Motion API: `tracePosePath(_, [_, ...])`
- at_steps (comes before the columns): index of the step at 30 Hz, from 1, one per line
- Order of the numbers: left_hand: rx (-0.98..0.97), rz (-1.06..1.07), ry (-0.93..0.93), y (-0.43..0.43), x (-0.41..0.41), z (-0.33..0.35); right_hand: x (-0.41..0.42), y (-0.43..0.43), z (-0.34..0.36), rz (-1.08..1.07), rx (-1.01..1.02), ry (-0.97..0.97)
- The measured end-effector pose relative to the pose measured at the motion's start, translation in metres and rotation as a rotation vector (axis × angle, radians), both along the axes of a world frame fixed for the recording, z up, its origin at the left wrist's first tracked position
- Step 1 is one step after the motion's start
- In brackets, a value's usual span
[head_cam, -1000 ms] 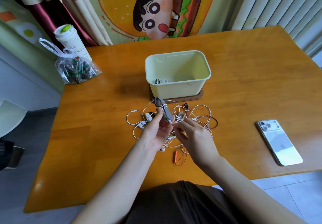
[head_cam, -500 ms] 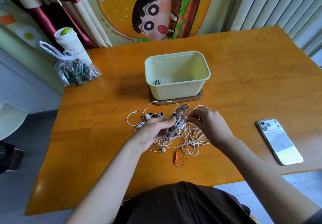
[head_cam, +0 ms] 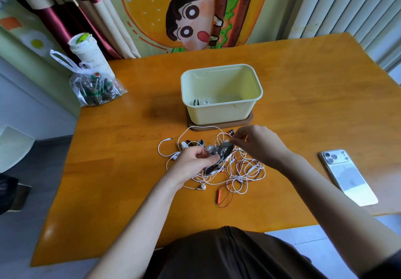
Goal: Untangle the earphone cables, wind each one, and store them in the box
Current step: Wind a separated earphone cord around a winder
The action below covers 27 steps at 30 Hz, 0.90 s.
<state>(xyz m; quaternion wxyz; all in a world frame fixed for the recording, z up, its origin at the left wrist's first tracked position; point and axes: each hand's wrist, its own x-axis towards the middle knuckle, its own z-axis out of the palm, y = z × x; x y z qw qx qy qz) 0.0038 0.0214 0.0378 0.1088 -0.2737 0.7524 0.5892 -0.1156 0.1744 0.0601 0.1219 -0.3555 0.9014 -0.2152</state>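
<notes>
Early days, I'd say. One wound set [head_cam: 200, 102] already lies in the box [head_cam: 219, 114], near-left corner. The box sits on a brown mat [head_cam: 247, 121], mid counter [head_cam: 303, 96].

Just in front of it is the tangle [head_cam: 240, 170]: several white cables plus one thin red cable [head_cam: 224, 194], looped over each other on the counter, w/ plugs & buds sticking out at the left. So most of the untangling is yet to do.

The left hand [head_cam: 193, 161] is curled round a small bundle of white cable w/ a dark grey strap [head_cam: 224, 151] across it, thumb on top. The right hand [head_cam: 258, 144] pinches the strap's far end btw its fingers [head_cam: 235, 136].

Step in hand is prob. tying off bundle no. 2. Strands seem to run from it into the heap, tho, so I can't tell if it's fully free.

Left to do, approx: finish this one & drop it in the box, then separate the remaining white sets + the red one, wind each, store.

The phone [head_cam: 347, 176] & plastic bag [head_cam: 97, 88] lie well apart, not involved.
</notes>
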Motion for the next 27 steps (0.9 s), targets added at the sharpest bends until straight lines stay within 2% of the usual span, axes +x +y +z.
tracePosePath(4, [-0.124,0.078,0.025,0.002,-0.001,-0.008,0.001,-0.002,0.006,-0.008,-0.014,-0.018])
tracePosePath(9, [-0.123,0.315,0.082,0.006,-0.003,-0.013,0.024,-0.011,0.009,0.030,-0.152,-0.100])
tracePosePath(11, [0.012,0.442,0.097,0.006,-0.008,-0.010,0.038,-0.016,0.006,0.034,-0.225,-0.112])
tracePosePath(14, [0.438,0.658,0.072,0.002,-0.017,-0.002,0.061,-0.021,-0.005,0.114,-0.287,-0.153])
tracePosePath(16, [0.572,0.706,0.062,-0.004,-0.021,0.002,0.074,-0.022,-0.011,0.147,-0.308,-0.177])
tracePosePath(24, [0.583,0.656,0.092,-0.006,-0.016,0.002,0.044,-0.015,0.000,-0.221,-0.520,-0.226])
tracePosePath(25, [0.617,0.653,0.095,-0.005,-0.015,0.002,0.038,-0.013,-0.001,-0.250,-0.515,-0.199])
tracePosePath(27, [0.668,0.633,0.109,-0.004,-0.013,0.004,0.027,-0.009,-0.011,-0.260,-0.383,-0.170])
